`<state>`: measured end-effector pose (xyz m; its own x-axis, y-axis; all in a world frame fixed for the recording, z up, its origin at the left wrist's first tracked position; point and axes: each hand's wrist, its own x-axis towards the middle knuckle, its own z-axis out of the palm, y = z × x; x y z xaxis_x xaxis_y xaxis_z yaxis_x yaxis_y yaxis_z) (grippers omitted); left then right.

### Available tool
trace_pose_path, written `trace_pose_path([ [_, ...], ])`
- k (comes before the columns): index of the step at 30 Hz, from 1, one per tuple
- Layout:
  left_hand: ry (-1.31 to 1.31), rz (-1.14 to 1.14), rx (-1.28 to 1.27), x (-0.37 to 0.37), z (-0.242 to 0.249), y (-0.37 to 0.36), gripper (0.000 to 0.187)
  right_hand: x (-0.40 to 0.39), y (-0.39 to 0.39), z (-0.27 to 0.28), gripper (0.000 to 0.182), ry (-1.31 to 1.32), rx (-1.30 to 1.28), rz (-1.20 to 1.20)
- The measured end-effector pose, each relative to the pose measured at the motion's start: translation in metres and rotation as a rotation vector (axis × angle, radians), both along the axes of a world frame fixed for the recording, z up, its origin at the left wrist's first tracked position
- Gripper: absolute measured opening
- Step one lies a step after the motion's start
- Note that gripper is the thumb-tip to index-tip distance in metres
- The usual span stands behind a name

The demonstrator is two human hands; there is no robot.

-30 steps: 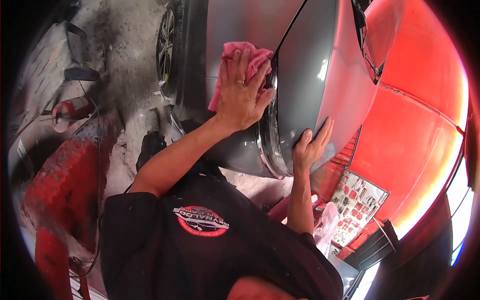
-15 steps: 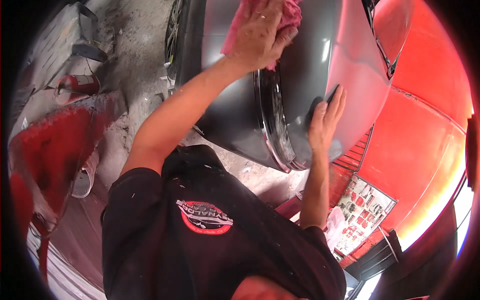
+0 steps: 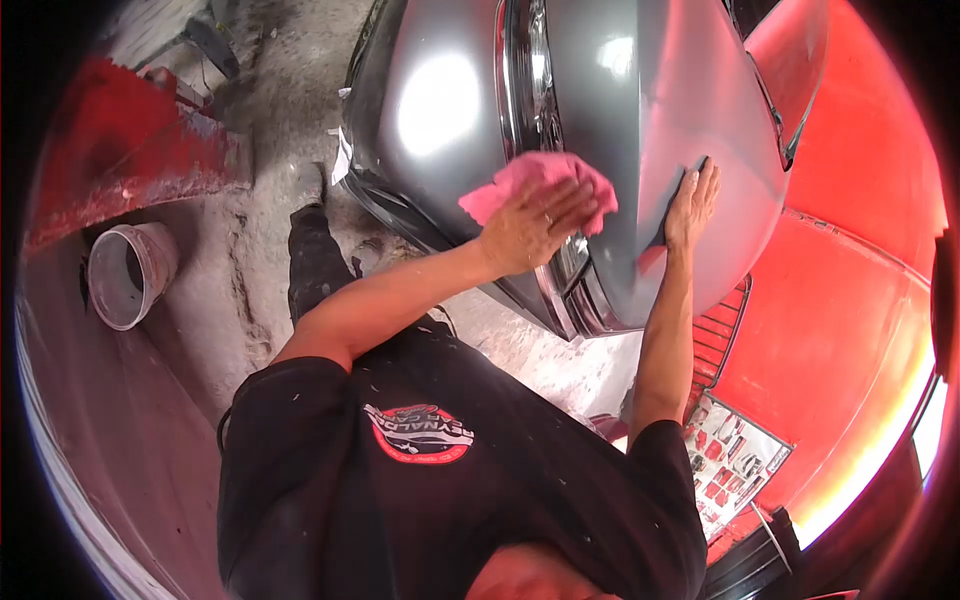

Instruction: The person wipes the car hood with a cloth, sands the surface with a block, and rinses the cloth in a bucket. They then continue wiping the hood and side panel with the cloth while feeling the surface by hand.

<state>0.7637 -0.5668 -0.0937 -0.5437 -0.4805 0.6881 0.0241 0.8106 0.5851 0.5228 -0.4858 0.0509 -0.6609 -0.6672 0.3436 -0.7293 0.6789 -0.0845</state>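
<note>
My left hand (image 3: 525, 238) presses a crumpled pink cloth (image 3: 495, 200) against the grey car body (image 3: 590, 110), across the dark glossy trim strip (image 3: 520, 80) that runs between two smooth panels. Its fingers lie over the cloth, and part of the cloth is hidden beneath them. Farther right, my right hand (image 3: 692, 208) rests on the reddish-lit side of the grey panel, palm down, with its fingers stretched out and nothing in it.
A whitish bucket (image 3: 130, 280) is at the left, below a worn red panel (image 3: 130, 150). A red wall (image 3: 850, 200) stands to the right, with a picture poster (image 3: 735, 460) low on it. White paper (image 3: 342, 155) sticks out at the car's left edge.
My left hand has brought the pink cloth down over the trim strip, closer to my body. My right hand has shifted slightly right on the panel. The view has moved too.
</note>
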Motion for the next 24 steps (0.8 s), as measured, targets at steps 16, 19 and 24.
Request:
trace_pose_path([
  [16, 0.109, -0.282, 0.140, 0.068, -0.026, -0.006, 0.040, -0.001, -0.007, -0.005, 0.066, 0.013, -0.039, -0.039],
  [19, 0.132, -0.101, 0.350, 0.071, 0.015, -0.019, 0.041, -0.004, -0.004, -0.002, 0.066, 0.010, -0.058, 0.021],
  [24, -0.030, -0.048, 0.524, 0.057, 0.050, -0.056, 0.072, -0.006, -0.004, -0.008, 0.066, 0.049, -0.060, -0.035],
])
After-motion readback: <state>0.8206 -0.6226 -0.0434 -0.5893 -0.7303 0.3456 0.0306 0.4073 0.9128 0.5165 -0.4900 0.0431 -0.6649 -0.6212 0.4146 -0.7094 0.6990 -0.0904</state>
